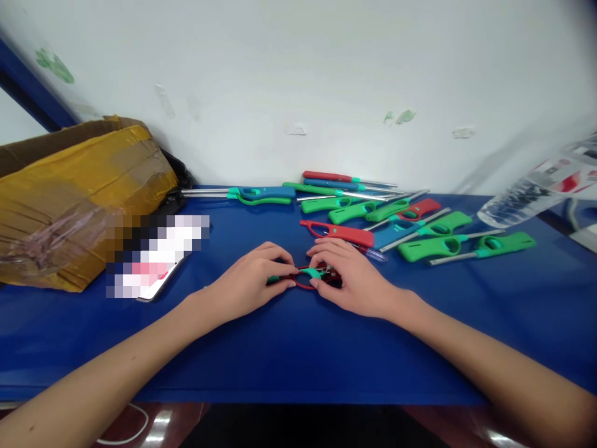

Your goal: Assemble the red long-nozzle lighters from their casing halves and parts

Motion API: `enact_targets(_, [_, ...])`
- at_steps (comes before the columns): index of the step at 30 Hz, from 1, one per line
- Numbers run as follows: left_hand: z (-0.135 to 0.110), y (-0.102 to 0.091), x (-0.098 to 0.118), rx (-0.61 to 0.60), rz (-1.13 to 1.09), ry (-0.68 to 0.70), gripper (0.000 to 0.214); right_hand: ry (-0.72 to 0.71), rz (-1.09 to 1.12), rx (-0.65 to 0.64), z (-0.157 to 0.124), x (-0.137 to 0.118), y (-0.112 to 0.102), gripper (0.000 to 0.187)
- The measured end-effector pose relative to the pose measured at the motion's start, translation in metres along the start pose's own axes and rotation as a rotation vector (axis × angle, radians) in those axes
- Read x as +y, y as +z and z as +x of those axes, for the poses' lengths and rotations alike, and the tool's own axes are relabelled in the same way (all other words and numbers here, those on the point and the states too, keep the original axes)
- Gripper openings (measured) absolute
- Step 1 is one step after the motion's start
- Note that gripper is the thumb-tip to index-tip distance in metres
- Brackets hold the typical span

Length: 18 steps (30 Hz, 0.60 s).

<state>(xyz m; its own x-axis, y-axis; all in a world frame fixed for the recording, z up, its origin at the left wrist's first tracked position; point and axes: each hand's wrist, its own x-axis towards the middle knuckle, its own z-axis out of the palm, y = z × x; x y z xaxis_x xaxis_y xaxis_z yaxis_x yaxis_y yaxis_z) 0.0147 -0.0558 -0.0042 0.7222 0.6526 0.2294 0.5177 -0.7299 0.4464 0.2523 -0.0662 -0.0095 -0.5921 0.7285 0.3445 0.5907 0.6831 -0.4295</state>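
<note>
A red gas lighter [305, 285] with a turquoise trigger lies low over the blue table, in the middle. My left hand [254, 278] pinches its left end between thumb and fingers. Curled over its right part is my right hand [353, 278], with the thumb near the trigger. My fingers hide much of the body, and small inner parts show beneath the right fingers. Just behind my right hand lies a red lighter handle piece [347, 233]. Beside it sits a clear, purplish item [373, 253], partly covered.
Several green lighters [429, 247], with blue and red ones among them, lie behind and to the right. More lighters [263, 194] rest along the wall. A taped cardboard box [84, 199] and a phone [163, 267] occupy the left; a plastic bottle [532, 190] is at right.
</note>
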Motion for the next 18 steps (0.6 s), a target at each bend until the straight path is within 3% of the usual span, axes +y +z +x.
enact_targets(12, [0.0,0.0,0.0,-0.013,-0.027,-0.03,0.018,-0.013,0.003,0.041,-0.004,0.002,0.002,0.011])
enact_targets(18, [0.0,-0.001,0.0,-0.012,-0.03,-0.035,0.02,-0.023,-0.019,0.046,-0.002,0.009,-0.011,0.013])
